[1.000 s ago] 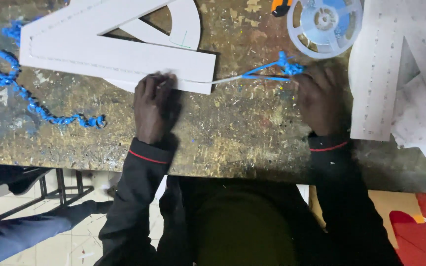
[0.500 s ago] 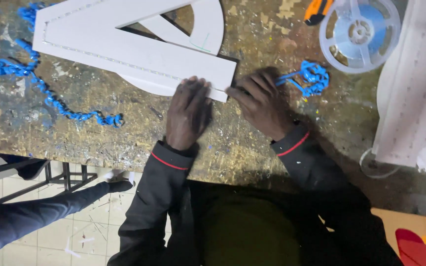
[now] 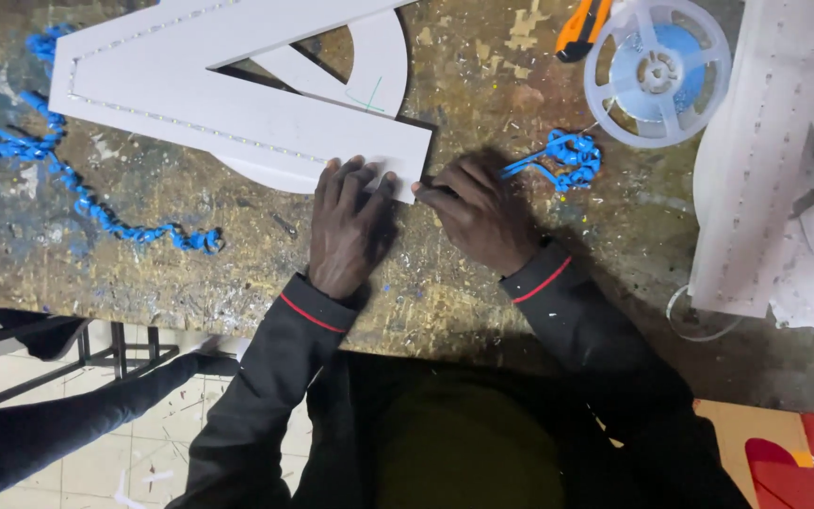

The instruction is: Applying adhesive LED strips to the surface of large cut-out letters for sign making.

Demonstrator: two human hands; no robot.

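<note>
A large white letter-shaped panel [image 3: 237,113] lies flat on the worn workbench [image 3: 520,104], with a row of small lights along its edge. My left hand [image 3: 346,226] rests flat with its fingers on the panel's near right corner. My right hand [image 3: 478,212] sits just right of that corner, fingertips pinched at the panel's end edge. A curled blue strip [image 3: 562,155] lies bunched behind my right hand; whether the fingers hold its end is hidden.
A clear reel with blue core [image 3: 657,71] and an orange utility knife [image 3: 581,28] lie at the back right. More white panels [image 3: 774,179] fill the right side. A long blue curled strip [image 3: 77,188] trails on the left. Another person's leg [image 3: 68,415] shows below the bench.
My right hand has moved left from the blue strip to the panel's corner, beside my left hand. The blue strip, earlier stretched out, now lies bunched up.
</note>
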